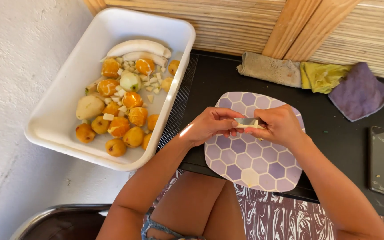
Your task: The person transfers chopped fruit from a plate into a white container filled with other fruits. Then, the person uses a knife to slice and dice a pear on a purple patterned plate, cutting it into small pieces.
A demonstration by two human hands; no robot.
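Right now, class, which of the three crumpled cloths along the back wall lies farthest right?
The purple cloth: it lies right of the yellow cloth and the grey-brown cloth.

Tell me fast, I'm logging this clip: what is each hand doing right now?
Left hand: closed on a small pale fruit piece.
Right hand: closed on a knife, blade against that piece.

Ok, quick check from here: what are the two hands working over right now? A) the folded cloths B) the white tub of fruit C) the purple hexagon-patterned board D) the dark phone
C: both the left hand and the right hand meet above the purple hexagon-patterned board, with a knife blade and a pale piece of fruit between them; the white tub sits off to the left.
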